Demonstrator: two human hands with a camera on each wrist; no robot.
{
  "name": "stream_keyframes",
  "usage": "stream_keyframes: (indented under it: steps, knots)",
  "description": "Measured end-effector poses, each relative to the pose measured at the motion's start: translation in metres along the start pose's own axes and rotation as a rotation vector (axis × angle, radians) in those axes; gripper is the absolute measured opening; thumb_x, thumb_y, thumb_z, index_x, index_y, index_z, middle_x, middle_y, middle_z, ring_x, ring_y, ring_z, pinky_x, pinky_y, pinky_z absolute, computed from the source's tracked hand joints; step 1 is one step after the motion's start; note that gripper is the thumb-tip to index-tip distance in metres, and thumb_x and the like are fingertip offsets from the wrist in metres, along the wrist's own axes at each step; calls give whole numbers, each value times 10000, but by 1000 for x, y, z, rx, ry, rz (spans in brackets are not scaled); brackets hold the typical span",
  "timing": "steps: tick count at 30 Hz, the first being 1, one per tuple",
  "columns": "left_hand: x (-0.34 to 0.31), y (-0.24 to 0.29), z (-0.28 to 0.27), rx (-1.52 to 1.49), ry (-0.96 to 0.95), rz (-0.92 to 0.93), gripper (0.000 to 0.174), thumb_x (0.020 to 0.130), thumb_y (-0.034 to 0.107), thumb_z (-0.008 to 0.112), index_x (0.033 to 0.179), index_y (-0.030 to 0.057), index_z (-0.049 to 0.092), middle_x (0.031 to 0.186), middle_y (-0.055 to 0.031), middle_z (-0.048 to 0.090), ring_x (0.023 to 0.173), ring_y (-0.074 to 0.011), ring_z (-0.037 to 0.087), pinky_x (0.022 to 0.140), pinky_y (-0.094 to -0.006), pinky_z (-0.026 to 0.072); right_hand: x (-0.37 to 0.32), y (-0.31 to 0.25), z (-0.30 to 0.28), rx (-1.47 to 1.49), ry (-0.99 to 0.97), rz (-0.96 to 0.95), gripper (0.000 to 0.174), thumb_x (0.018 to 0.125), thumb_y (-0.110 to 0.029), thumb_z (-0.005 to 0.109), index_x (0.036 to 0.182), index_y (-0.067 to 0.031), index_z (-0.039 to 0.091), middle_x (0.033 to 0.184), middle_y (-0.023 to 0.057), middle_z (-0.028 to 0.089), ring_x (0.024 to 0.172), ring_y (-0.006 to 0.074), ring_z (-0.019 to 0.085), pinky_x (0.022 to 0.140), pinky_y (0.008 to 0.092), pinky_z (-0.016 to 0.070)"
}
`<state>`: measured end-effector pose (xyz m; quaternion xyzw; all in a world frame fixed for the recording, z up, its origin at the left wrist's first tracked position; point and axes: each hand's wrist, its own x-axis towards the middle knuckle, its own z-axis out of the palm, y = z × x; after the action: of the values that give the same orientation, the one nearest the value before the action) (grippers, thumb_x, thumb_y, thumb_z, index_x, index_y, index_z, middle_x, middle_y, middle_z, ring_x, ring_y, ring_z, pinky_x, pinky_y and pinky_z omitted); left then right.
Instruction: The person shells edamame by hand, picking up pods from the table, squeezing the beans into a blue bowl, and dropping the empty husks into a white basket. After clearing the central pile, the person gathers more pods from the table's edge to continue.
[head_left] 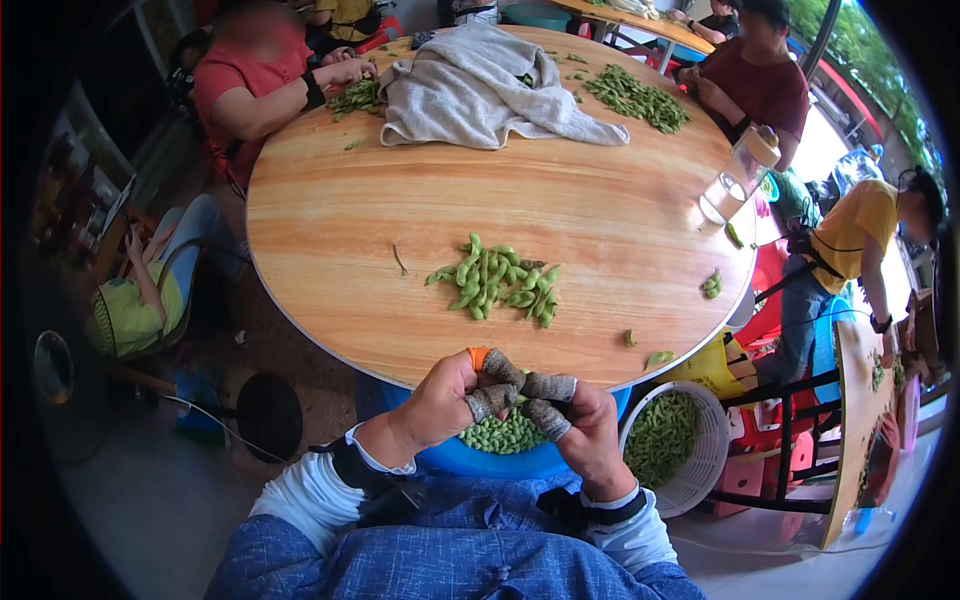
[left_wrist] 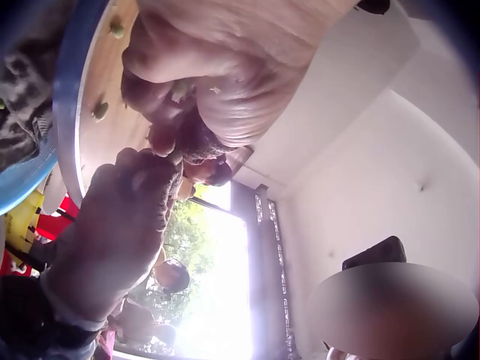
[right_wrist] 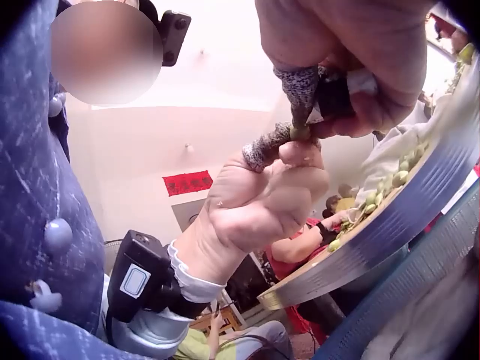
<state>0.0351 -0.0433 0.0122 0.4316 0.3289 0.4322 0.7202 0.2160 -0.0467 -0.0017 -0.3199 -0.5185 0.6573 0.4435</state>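
Observation:
Both hands meet above the blue tub (head_left: 540,466), whose visible contents are green. My left hand (head_left: 428,402), with grey finger covers and one orange one, pinches a small green pod (right_wrist: 300,133) from below in the right wrist view. Against the same pod close the covered fingertips of my right hand (head_left: 592,430), which comes from the other side. In the left wrist view my left hand (left_wrist: 225,67) is above and my right hand (left_wrist: 116,225) below; fingers hide most of the pod. A loose pile of green pods (head_left: 484,280) lies on the wooden table (head_left: 330,230) beyond the hands.
A white basket (head_left: 722,430) of green pods stands at the right of the tub. Across the table lie a grey towel (head_left: 440,95) and another pod pile (head_left: 637,98), with a clear bottle (head_left: 722,198) near the right edge. Several people sit or stand around.

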Motion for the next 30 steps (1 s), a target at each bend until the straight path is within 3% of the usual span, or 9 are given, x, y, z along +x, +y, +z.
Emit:
stream_keyframes:
  steps: [3,11,18,30]
  knots:
    - [0,-4,3,87,81,80,203,751,70,628,911,33,508,817,-7,548,744,-74,522,678,-216,431,-1,-7,9,56,145,1,219,794,-36,574,993,48,540,896,35,592,837,97,536,765,234,432]
    - [0,-8,10,319,125,291,183,751,-3,600,909,2,507,845,-29,568,779,-80,536,709,-216,436,-7,-5,0,189,22,180,180,826,-99,541,963,16,562,845,0,587,758,59,516,666,192,408]
    - [-1,-2,14,304,116,217,194,730,-12,616,859,34,479,772,20,488,711,-58,483,655,-203,408,-5,-2,0,204,10,212,170,825,-104,528,945,9,570,797,-24,578,669,30,475,588,169,368]
    - [-1,-6,9,266,79,146,181,741,16,621,880,27,506,794,20,520,726,-58,488,670,-205,402,-4,-3,4,195,36,211,117,804,-37,543,908,12,562,811,-6,581,731,64,513,669,204,413]
